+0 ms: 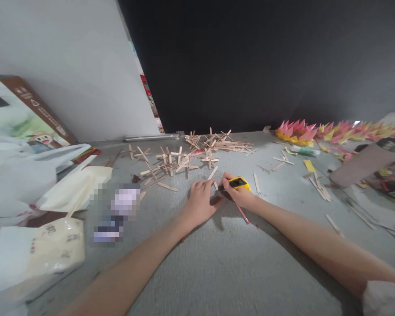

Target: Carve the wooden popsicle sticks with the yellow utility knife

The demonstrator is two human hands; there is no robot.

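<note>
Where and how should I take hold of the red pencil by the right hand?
Probably by its exposed shaft, close to the near end, pinched across its width from the wearer's side. The red pencil is thin and slants toward the wearer; its far end is hidden at the right hand, which holds the yellow tool, so the near end looks easier to reach.

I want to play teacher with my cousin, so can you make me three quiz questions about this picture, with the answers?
1. Which hand grips the yellow-and-black tool?
2. True or false: the spiky pink-and-yellow paper decorations are on the right side of the picture.
3. What are the star shapes in the middle made of?
A) drinking straws
B) wooden craft sticks
C) crayons

Key:
1. The right hand.
2. True.
3. B.
</note>
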